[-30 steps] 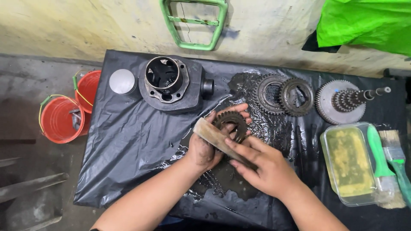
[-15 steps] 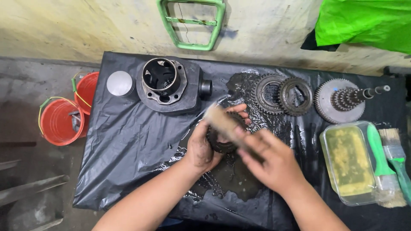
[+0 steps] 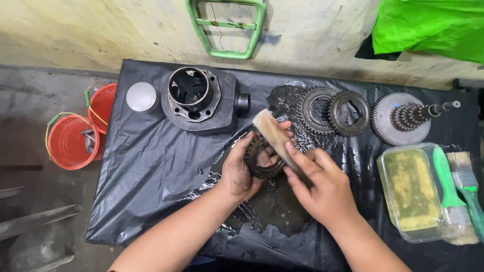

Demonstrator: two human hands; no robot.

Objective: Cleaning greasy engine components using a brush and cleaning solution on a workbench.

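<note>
- Gear [image 3: 262,160] in the left hand [image 3: 241,171]: dark grey, oily black.
- Brush [image 3: 275,136] in the right hand [image 3: 322,186]: pale tan bristles.
- Plastic sheet [image 3: 151,166]: glossy black.
- Cylinder block [image 3: 201,100]: dark grey, duller rim.
- Piston [image 3: 141,96]: light silver.
- Two buckets [image 3: 75,141]: red-orange, with yellow and green handles.
- Tray [image 3: 411,189]: clear, murky yellow liquid.
- Paintbrushes [image 3: 461,186]: green handles, beige bristles.
- Frame [image 3: 227,25] and cloth [image 3: 428,25]: green.
</note>
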